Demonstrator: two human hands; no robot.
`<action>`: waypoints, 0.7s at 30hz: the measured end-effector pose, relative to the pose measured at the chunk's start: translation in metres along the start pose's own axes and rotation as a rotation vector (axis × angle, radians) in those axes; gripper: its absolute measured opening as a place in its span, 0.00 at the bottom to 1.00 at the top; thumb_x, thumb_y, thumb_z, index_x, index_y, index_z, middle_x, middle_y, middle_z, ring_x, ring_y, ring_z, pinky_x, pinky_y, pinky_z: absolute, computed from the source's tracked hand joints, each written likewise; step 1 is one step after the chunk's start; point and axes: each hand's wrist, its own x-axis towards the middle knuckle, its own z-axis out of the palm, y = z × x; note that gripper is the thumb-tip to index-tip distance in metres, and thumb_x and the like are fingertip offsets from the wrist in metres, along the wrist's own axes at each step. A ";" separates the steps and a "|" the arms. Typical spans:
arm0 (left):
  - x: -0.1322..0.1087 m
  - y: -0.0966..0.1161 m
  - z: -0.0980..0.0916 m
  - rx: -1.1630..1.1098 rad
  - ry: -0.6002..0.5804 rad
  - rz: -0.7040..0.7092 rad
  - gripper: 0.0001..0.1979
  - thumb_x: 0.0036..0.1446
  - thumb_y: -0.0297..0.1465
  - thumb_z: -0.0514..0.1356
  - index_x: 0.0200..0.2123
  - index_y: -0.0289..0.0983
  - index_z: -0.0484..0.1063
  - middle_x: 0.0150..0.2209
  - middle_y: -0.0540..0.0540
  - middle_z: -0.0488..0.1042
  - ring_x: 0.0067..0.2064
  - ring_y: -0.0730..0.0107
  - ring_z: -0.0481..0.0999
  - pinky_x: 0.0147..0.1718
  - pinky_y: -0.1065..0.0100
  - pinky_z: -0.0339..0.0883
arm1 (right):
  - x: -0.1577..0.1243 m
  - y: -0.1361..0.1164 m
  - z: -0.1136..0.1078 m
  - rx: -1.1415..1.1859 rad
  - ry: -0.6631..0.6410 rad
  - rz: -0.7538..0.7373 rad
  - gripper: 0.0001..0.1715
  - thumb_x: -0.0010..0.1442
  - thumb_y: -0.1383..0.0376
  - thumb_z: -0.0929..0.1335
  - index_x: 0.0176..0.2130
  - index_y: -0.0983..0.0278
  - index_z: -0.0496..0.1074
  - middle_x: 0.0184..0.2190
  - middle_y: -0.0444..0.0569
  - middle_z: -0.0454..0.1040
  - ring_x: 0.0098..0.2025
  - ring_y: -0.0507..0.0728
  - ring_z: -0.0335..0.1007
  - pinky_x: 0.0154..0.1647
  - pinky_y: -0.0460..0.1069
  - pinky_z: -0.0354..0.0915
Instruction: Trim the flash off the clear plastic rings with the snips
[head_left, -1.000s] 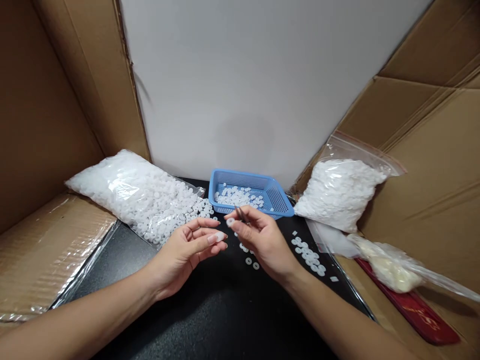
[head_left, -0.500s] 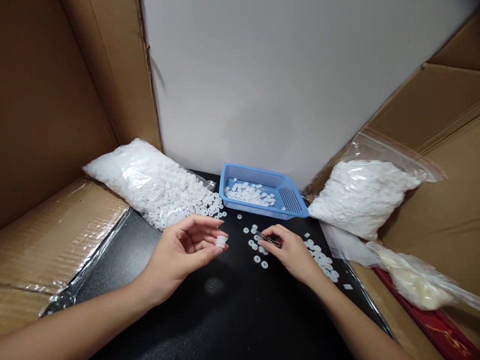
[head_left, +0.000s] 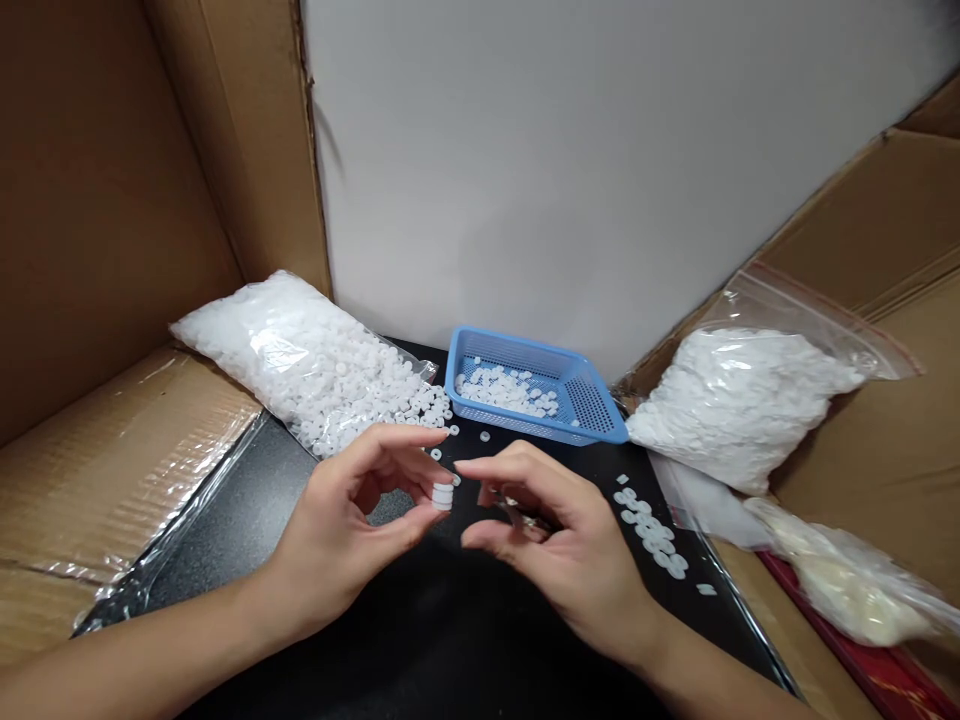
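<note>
My left hand [head_left: 337, 530] pinches a short stack of white plastic rings [head_left: 442, 496] between thumb and fingertips, above the black tabletop [head_left: 420, 640]. Just right of the stack is my right hand [head_left: 559, 540], its thumb and forefinger parted towards the rings but not touching them. Metal tweezers [head_left: 517, 510] are tucked under the curled fingers of that hand, mostly hidden. A few loose rings [head_left: 436, 454] lie behind the two hands. To the right of my right hand is a cluster of flat white rings [head_left: 651, 538].
A blue perforated basket [head_left: 536, 425] with white rings inside stands against the back wall. A bag of rings [head_left: 300, 350] spills open on the left. Another filled zip bag [head_left: 742, 400] and a bag of cream-coloured pieces [head_left: 847, 580] are on the right. Cardboard walls [head_left: 97, 200] flank the table.
My right hand has moved left and nearer, away from the loose rings, up to the stack. The tweezers have swung back into its palm. The left hand still holds the stack.
</note>
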 end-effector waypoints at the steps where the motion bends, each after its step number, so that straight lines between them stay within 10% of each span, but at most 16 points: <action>1: 0.000 0.000 0.000 0.022 0.005 0.018 0.23 0.54 0.18 0.67 0.50 0.43 0.76 0.35 0.52 0.80 0.37 0.75 0.81 0.38 0.77 0.75 | 0.004 -0.002 0.005 0.023 -0.009 -0.020 0.17 0.57 0.62 0.77 0.47 0.58 0.78 0.33 0.43 0.73 0.33 0.51 0.71 0.31 0.45 0.68; 8: 0.001 -0.005 -0.002 -0.004 -0.004 0.006 0.28 0.54 0.17 0.66 0.56 0.45 0.72 0.37 0.52 0.80 0.39 0.75 0.80 0.40 0.77 0.75 | 0.014 0.008 0.022 0.079 0.029 -0.099 0.02 0.61 0.66 0.75 0.37 0.61 0.78 0.30 0.44 0.75 0.31 0.52 0.71 0.31 0.46 0.67; 21: 0.001 -0.003 -0.008 -0.179 -0.044 -0.195 0.19 0.61 0.25 0.66 0.53 0.49 0.75 0.41 0.51 0.81 0.41 0.75 0.79 0.44 0.76 0.73 | 0.011 0.009 0.019 0.199 0.008 0.157 0.07 0.57 0.69 0.72 0.37 0.60 0.73 0.31 0.42 0.75 0.28 0.49 0.69 0.24 0.41 0.61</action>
